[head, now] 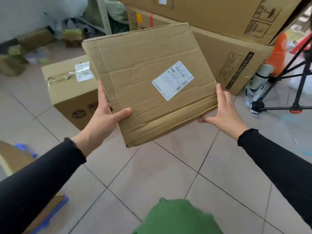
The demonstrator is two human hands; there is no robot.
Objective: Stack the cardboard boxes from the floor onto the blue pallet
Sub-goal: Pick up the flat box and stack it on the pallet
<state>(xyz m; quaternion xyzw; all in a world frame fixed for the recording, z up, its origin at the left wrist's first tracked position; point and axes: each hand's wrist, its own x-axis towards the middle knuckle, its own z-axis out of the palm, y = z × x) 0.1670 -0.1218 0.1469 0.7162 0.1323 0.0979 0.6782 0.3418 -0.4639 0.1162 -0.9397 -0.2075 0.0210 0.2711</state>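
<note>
A worn, creased cardboard box [143, 78] with a white shipping label is held in the air above the tiled floor, tilted toward me. My left hand [103, 119] grips its left edge, thumb on top. My right hand [222, 110] presses flat against its right edge, fingers spread. A second taped cardboard box [67, 85] stands on the floor behind, to the left. The blue pallet [52, 215] shows only as a strip at the bottom left, with a cardboard box [13, 157] on it.
Two large cartons [233, 53] are stacked behind the held box. A black tripod [293, 85], an orange cone [276, 54] and a white bottle stand at the right. Small boxes and bags clutter the far left by the wall. Green clothing [177, 217] fills the bottom centre.
</note>
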